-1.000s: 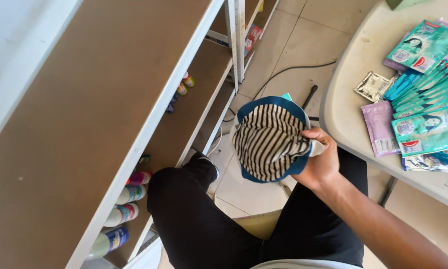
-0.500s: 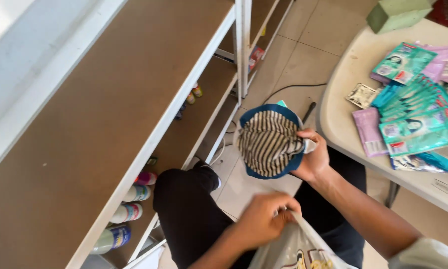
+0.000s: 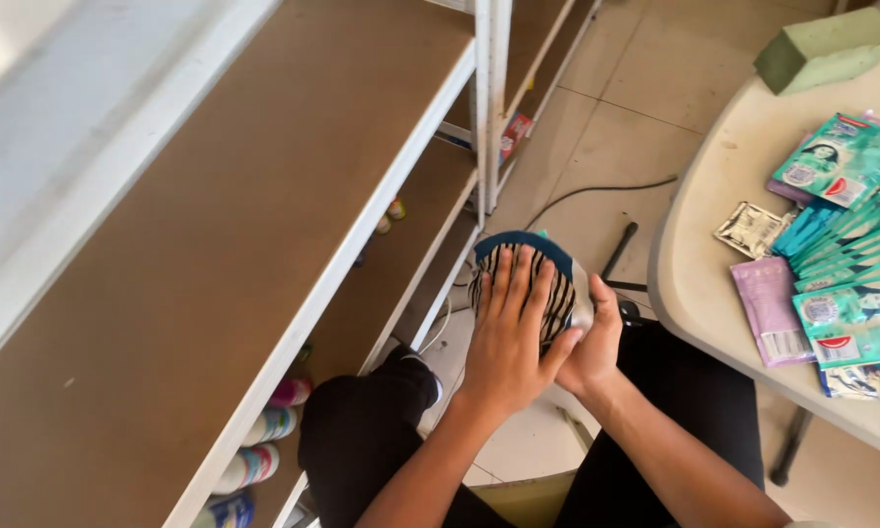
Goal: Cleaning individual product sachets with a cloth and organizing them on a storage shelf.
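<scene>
A round cloth item [image 3: 563, 293], striped black and white with a blue rim, is held over my knees, above the tiled floor. My right hand [image 3: 596, 347] grips it from the right and underneath, thumb on its edge. My left hand [image 3: 513, 332] lies flat on its striped face with fingers spread, covering most of it. My black-trousered legs [image 3: 372, 430] are below.
Brown shelves with white frames [image 3: 264, 225] fill the left; coloured bottles [image 3: 259, 445] stand on the lowest shelf. At right, a beige table [image 3: 714, 293] carries teal sachets [image 3: 846, 244], a purple sachet [image 3: 772, 308] and a green block [image 3: 826, 44]. A black cable [image 3: 596, 191] crosses the floor.
My left hand came up from a plastic bag on my lap and now lies flat on the striped cloth item. The bag is out of view. The camera has shifted right.
</scene>
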